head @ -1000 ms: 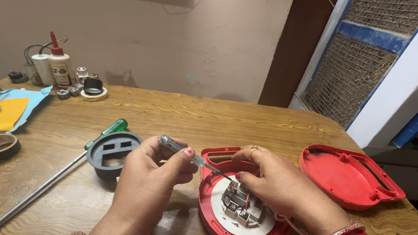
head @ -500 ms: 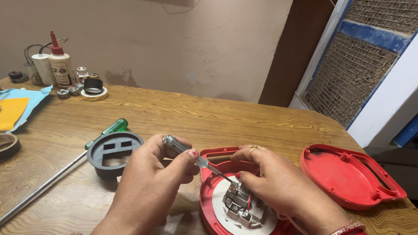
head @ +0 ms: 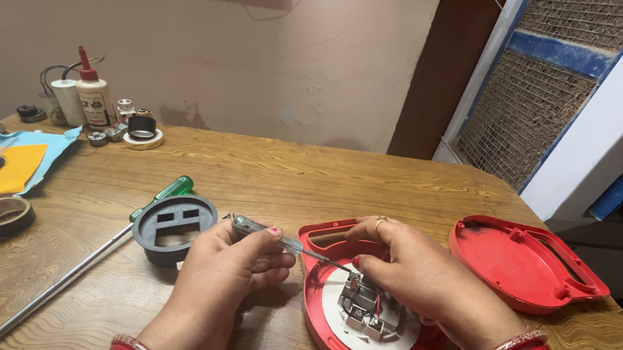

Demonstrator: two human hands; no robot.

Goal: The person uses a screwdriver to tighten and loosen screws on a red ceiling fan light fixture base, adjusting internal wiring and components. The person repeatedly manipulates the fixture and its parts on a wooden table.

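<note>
My one camera sits on my head, looking forward and down across the wooden table (head: 340,176) toward the far wall (head: 261,59). It is close to my hands (head: 228,277), low in the picture near me. The window grille (head: 535,101) fills the far right; bottles (head: 92,96) stand far left.

Left hand (head: 224,277) fisted, fingers curled; right hand (head: 420,273) palm-down, fingers bent.

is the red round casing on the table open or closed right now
Open. The red base lies with its metal terminal block exposed, and the red cover lies apart to its right, hollow side up.
</note>
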